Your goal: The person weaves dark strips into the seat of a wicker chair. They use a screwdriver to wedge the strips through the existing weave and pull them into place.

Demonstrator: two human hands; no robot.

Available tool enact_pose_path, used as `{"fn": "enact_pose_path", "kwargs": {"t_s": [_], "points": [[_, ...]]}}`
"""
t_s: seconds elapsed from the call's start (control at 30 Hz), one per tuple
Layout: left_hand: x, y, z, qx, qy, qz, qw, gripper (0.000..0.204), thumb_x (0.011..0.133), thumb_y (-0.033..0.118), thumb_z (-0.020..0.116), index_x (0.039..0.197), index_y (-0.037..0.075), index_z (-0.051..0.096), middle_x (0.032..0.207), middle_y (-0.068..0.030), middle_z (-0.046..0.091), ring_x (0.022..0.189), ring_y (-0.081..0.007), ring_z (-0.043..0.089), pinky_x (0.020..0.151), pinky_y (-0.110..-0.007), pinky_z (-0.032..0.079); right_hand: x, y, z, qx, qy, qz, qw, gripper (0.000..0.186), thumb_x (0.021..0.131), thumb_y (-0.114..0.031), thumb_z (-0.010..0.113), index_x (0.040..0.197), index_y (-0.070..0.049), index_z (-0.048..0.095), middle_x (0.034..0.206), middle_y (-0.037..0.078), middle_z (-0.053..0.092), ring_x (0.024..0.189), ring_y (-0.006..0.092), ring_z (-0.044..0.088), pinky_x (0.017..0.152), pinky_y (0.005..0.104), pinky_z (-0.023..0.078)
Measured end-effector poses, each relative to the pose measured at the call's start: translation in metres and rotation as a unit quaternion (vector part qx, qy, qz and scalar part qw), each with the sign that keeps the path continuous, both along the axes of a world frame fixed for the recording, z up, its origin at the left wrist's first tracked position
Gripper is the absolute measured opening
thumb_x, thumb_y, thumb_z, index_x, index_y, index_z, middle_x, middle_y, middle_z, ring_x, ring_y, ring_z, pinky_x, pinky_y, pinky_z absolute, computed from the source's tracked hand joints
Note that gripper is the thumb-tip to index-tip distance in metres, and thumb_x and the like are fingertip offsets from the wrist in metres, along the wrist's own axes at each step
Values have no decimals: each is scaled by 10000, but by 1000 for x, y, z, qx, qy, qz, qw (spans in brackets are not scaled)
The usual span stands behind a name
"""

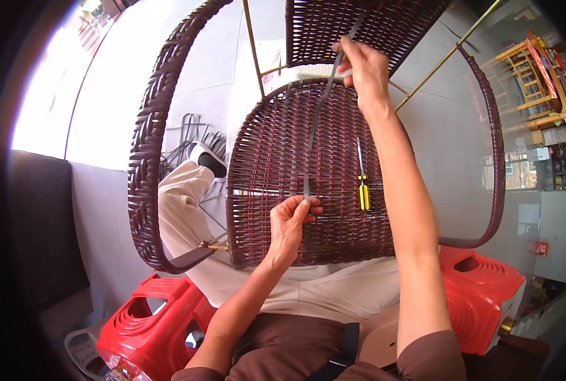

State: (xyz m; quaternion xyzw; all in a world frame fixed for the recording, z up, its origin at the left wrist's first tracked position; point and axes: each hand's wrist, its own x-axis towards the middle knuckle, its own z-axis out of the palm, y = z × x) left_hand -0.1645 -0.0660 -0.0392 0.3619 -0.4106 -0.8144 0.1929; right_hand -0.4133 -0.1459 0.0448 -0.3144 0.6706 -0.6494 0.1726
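Note:
A dark brown woven wicker chair [264, 146] faces me, with curved armrests and brass-coloured rods. A grey flat strip [319, 114] runs up its seat toward the upper woven panel [315, 28]. My left hand [290, 225] pinches the strip's lower part near the front of the seat. My right hand [365, 66] is closed on the strip higher up, over the edge of the upper panel. A yellow-and-black screwdriver [363, 190] lies on the seat between my two arms, its shaft pointing away from me.
Red plastic stools [143, 327] are at my left and right. A tangle of grey strips [175, 159] lies on the floor beside my shoe [207, 159]. Bamboo furniture [534, 82] stands at the right, and a dark panel [45, 216] at the left.

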Motion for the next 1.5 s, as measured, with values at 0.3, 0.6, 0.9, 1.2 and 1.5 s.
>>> {"fn": "enact_pose_path", "kwargs": {"t_s": [0.3, 0.6, 0.9, 1.2, 1.5], "points": [[0, 0, -5, -6, 5, -9, 1000, 204, 909, 149, 517, 965, -22, 613, 919, -90, 646, 803, -140, 629, 709, -244, 505, 48, 61, -74, 189, -147, 157, 958, 154, 791, -57, 643, 936, -3, 645, 751, 18, 626, 563, 34, 537, 406, 146, 381], [-3, 3, 2, -283, -82, 34, 955, 117, 846, 44, 565, 831, -49, 635, 887, -83, 583, 683, -161, 550, 645, -262, 459, 72, 61, -82, 208, 58, 108, 970, 92, 832, -76, 616, 780, 0, 622, 644, 35, 600, 500, 66, 541, 408, 196, 394], [-19, -15, 5, -299, -161, 33, 940, 146, 816, 77, 600, 785, -66, 603, 766, -99, 518, 603, -172, 490, 570, -306, 419, 39, 13, -74, 107, 64, 28, 992, 169, 825, -116, 621, 690, -23, 584, 561, 17, 556, 462, 97, 545, 414, 230, 390], [-24, -22, -8, -369, -199, 16, 908, 163, 832, 98, 594, 791, -58, 615, 816, -70, 486, 522, -97, 503, 446, -229, 434, 41, 33, -76, 183, -137, 136, 964, 211, 813, -225, 658, 803, -16, 628, 664, 31, 602, 474, 51, 515, 357, 155, 349], [-23, -21, -5, -376, -183, 12, 908, 154, 814, 80, 614, 795, -73, 605, 839, -78, 496, 518, -101, 526, 447, -232, 435, 66, 62, -96, 121, 15, 132, 984, 88, 803, -82, 650, 745, -28, 609, 623, 7, 554, 510, 47, 516, 391, 183, 364]]}}
